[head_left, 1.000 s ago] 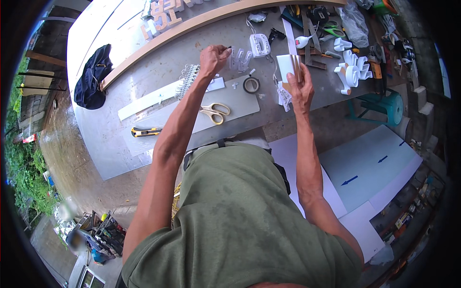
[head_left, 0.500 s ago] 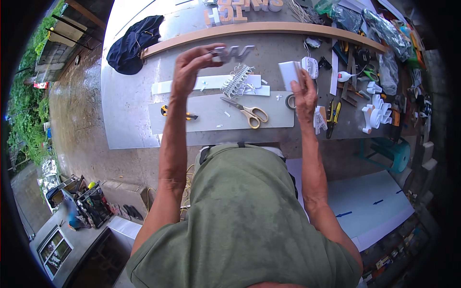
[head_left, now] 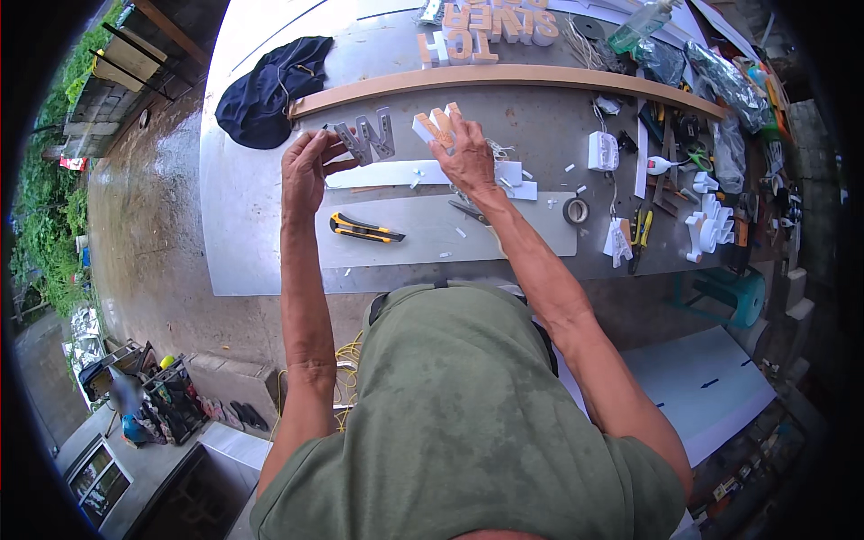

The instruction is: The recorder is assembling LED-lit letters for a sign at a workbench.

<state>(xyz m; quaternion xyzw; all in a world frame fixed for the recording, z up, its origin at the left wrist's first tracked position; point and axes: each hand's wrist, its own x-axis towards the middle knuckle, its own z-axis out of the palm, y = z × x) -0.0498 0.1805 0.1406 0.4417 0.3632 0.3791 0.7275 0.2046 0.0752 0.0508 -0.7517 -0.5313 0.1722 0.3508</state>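
grey zigzag piece is pinched by left hand, long axis rightward from grip. just beyond its free end, tan-topped zigzag block is gripped by right hand.

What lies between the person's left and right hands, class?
The head view shows a grey zigzag piece, held by the left hand, then a white-and-tan zigzag block, held by the right hand, with a gap between them.
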